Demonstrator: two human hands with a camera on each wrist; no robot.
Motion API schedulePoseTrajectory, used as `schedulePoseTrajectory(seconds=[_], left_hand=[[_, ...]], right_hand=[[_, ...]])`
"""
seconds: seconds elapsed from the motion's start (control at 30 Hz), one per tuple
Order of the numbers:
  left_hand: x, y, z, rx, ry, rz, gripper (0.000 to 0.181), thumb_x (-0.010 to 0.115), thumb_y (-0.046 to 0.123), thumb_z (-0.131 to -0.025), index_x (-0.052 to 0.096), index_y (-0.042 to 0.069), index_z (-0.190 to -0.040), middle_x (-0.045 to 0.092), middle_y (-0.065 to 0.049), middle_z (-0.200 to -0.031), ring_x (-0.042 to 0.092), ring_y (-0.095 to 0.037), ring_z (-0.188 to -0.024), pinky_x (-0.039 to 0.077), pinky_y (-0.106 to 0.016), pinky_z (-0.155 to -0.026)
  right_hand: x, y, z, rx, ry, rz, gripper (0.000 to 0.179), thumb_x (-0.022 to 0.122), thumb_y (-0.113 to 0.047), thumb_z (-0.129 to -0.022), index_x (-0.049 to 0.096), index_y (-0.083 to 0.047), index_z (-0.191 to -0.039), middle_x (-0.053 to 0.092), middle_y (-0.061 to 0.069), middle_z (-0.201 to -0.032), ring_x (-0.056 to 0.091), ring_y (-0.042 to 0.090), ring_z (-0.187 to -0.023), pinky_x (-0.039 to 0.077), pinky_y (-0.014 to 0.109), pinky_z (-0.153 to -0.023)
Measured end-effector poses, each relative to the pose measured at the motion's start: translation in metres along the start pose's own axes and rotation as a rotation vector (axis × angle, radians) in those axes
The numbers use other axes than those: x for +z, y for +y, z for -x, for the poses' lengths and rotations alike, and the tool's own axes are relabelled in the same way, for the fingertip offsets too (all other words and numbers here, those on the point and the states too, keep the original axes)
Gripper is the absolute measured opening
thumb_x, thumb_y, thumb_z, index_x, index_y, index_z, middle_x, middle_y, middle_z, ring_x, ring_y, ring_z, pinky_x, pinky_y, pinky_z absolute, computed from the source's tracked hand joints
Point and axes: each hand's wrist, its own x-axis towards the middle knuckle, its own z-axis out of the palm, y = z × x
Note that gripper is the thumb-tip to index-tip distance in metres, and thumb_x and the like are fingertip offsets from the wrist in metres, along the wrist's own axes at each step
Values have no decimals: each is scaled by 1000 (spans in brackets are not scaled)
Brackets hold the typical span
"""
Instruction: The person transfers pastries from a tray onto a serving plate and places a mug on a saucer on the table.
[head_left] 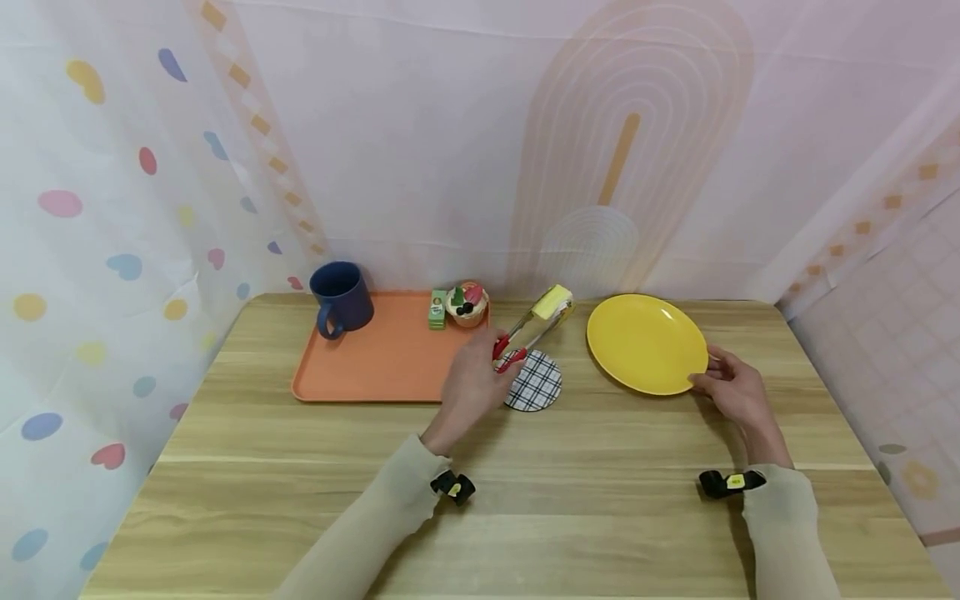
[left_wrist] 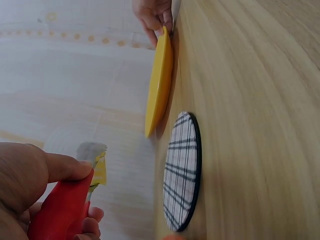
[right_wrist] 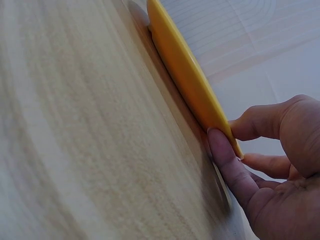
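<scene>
My left hand (head_left: 476, 375) grips tongs with red handles (left_wrist: 62, 210), their metal arms pointing away to the right. A pale yellow block (head_left: 553, 302) sits at the tongs' tips, raised above the table; its kind is unclear. Below the tongs lies a round plaid coaster (head_left: 536, 383), partly hidden in the head view. At the right, my right hand (head_left: 738, 393) pinches the near right rim of a yellow plate (head_left: 647, 343). In the right wrist view the thumb and fingers (right_wrist: 257, 121) hold the plate's edge, close to the tabletop.
An orange tray (head_left: 375, 367) lies at the left, with a dark blue mug (head_left: 342, 296) at its back left corner. A small green box (head_left: 437, 310) and a fruit-topped cupcake (head_left: 467, 305) stand at its back right. A patterned cloth (head_left: 420, 150) hangs behind the wooden table (head_left: 570, 517).
</scene>
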Motion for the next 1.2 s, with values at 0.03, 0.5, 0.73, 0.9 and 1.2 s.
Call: schedulePoseTrajectory(seconds=[0.03,0.5,0.73,0.9,1.2], left_hand=[[1,0,0,2,-3,-2,38,78,24,-92,63,5,-121,65,-12,-96,54,-20,-79,41,-31,-61],[23,14,-5,1,-42,-42,41,78,25,-92,63,5,-125,66,-8,-100,61,-20,-84,50,-34,-67],[34,23,-7,-18,-78,-56,41,77,28,-92,62,8,-126,66,-6,-104,61,-19,-85,51,-32,-66],[41,26,-8,3,-90,-61,44,77,29,-93,62,8,-128,65,-5,-104,59,-18,-85,50,-31,-67],[50,34,-12,26,-87,-101,39,74,28,-94,62,8,-126,65,-6,-102,61,-18,-85,53,-34,-73]], right_hand=[[0,0,0,1,-1,0,72,65,-9,-98,28,1,-160,49,23,-143,53,-7,-92,55,14,-78],[-3,1,0,-16,-3,15,72,65,-9,-98,29,1,-159,50,23,-142,52,-8,-90,55,13,-76],[-5,2,0,-11,-13,33,74,66,-11,-99,26,2,-160,48,27,-144,52,-11,-87,53,12,-75],[-6,3,0,-12,-5,42,73,67,-11,-99,27,3,-159,48,27,-143,51,-12,-87,53,12,-74],[-4,2,0,-18,-13,24,73,66,-9,-98,27,3,-159,49,27,-142,52,-12,-86,54,13,-75]])
